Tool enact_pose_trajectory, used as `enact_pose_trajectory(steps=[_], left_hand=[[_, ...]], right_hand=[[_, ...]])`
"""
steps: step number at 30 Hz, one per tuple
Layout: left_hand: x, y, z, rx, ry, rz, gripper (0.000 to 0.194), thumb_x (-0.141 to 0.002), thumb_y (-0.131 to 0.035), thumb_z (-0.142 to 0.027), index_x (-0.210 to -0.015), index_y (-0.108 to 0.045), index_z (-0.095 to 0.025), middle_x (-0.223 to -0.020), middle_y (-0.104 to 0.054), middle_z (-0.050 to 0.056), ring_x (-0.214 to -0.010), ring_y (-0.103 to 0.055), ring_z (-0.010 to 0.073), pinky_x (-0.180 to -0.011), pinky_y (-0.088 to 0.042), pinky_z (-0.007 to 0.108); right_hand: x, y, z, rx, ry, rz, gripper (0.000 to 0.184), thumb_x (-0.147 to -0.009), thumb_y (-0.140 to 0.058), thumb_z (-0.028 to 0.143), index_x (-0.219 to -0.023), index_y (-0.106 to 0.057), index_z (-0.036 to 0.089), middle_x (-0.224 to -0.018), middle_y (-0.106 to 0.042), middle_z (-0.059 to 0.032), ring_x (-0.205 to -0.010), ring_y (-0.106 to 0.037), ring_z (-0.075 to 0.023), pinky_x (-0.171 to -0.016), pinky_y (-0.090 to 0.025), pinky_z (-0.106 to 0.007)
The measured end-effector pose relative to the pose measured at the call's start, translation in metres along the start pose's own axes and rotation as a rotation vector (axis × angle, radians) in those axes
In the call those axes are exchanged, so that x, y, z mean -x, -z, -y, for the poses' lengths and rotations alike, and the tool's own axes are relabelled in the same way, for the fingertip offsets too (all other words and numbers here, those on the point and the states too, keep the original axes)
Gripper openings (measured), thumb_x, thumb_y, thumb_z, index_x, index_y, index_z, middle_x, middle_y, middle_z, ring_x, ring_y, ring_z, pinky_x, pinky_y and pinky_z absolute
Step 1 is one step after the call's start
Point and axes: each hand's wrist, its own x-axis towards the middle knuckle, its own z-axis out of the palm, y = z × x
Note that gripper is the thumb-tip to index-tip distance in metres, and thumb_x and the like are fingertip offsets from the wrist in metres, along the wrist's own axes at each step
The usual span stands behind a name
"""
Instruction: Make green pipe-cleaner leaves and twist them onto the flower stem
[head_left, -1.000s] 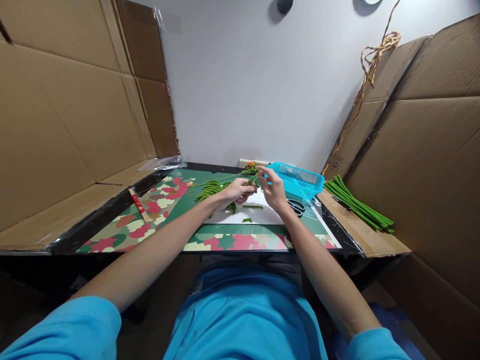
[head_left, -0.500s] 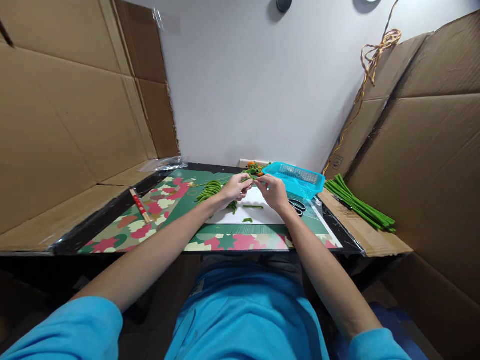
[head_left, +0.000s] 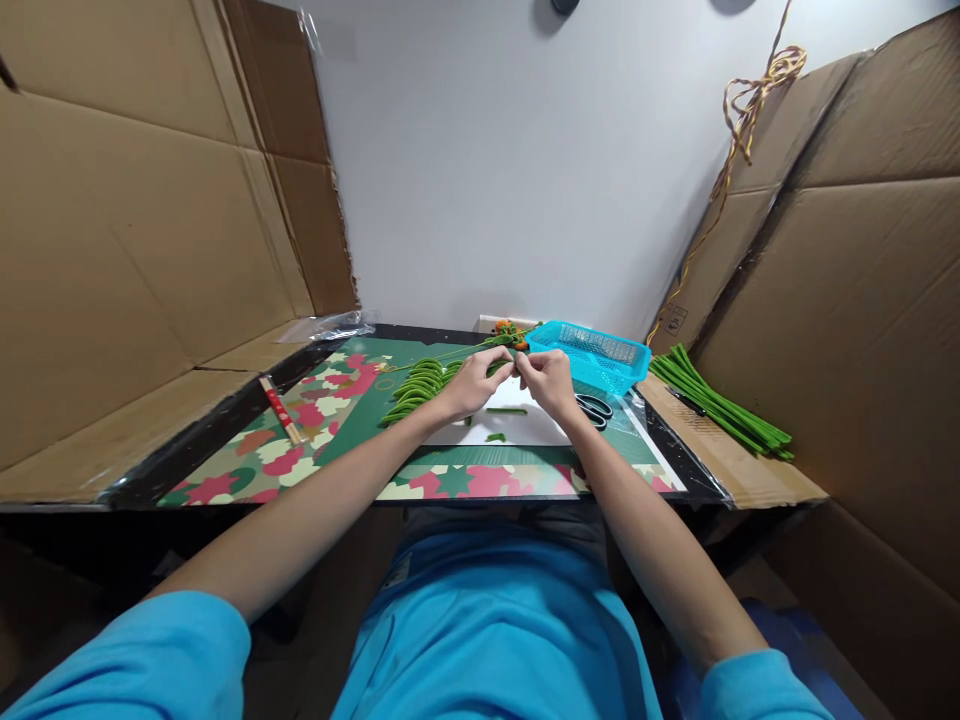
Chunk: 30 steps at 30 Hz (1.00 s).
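Note:
My left hand (head_left: 478,386) and my right hand (head_left: 547,382) meet fingertip to fingertip above a white sheet (head_left: 517,430). Both are closed in a pinch on a green pipe cleaner (head_left: 501,364), mostly hidden by the fingers. Left of my left hand lie several curved green pipe-cleaner loops (head_left: 417,390), partly behind the wrist. On the sheet below are a short straight green piece (head_left: 507,410) and a small bent green scrap (head_left: 496,437). Scissors (head_left: 595,411) with black handles lie beside my right wrist.
A blue plastic basket (head_left: 592,360) stands at the back right, beside orange-and-green pieces (head_left: 508,330). Long green pipe cleaners (head_left: 720,405) and a black pen (head_left: 686,402) lie on cardboard at right. Chopsticks in a red wrapper (head_left: 279,410) lie left. Cardboard walls (head_left: 150,200) flank the table.
My right hand has come down from raised, spread fingers into a pinch against my left fingertips. More of the curved loops show at the left now. The view has shifted slightly.

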Motion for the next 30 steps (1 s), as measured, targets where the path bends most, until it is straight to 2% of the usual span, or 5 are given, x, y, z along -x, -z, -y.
enact_pose_trajectory(steps=[7,11,14,21,30], left_hand=[[-0.006,0.002,0.01,0.16,0.063,-0.017,0.02,-0.086,-0.066,-0.037,-0.08,-0.06,-0.018,-0.06,-0.048,-0.007,-0.049,-0.041,0.0091,-0.048,-0.031,0.022],[-0.009,0.005,0.01,0.317,0.141,-0.042,0.022,-0.084,-0.064,-0.037,-0.076,-0.052,-0.02,-0.058,-0.037,-0.009,-0.041,-0.031,0.0057,-0.04,-0.021,0.019],[-0.009,0.008,0.005,0.414,0.206,-0.024,0.026,-0.082,-0.066,-0.036,-0.072,-0.049,-0.02,-0.059,-0.036,-0.009,-0.039,-0.029,0.0039,-0.038,-0.017,0.018],[-0.006,0.013,-0.001,0.541,0.352,0.095,0.028,-0.08,-0.073,-0.033,-0.072,-0.052,-0.018,-0.06,-0.034,-0.008,-0.04,-0.033,0.0035,-0.038,-0.017,0.014],[-0.008,0.022,0.0,0.618,0.426,0.252,0.025,-0.083,-0.077,-0.033,-0.078,-0.057,-0.018,-0.064,-0.045,-0.004,-0.044,-0.041,0.0063,-0.036,-0.027,0.014]], right_hand=[[-0.002,0.001,-0.002,-0.097,0.006,0.055,0.061,-0.104,-0.048,0.06,-0.068,-0.07,0.015,-0.058,-0.067,-0.0036,-0.039,-0.054,-0.011,-0.042,-0.042,-0.023],[0.0,0.003,0.003,-0.051,0.086,0.014,0.036,-0.105,-0.054,0.046,-0.116,-0.075,0.019,-0.105,-0.077,-0.0086,-0.059,-0.065,-0.012,-0.052,-0.049,-0.023],[0.002,0.004,0.005,0.02,0.165,0.014,0.03,-0.1,-0.064,0.032,-0.127,-0.073,0.024,-0.127,-0.071,-0.009,-0.074,-0.068,-0.0137,-0.061,-0.051,-0.025],[0.004,0.006,0.001,0.192,0.248,0.002,0.023,-0.105,-0.058,0.029,-0.117,-0.078,0.025,-0.121,-0.075,-0.0074,-0.086,-0.07,-0.0182,-0.069,-0.049,-0.027],[0.009,0.011,0.006,0.359,0.367,0.048,0.026,-0.111,-0.046,0.03,-0.113,-0.07,0.021,-0.111,-0.074,-0.0084,-0.08,-0.065,-0.0165,-0.065,-0.041,-0.026]])
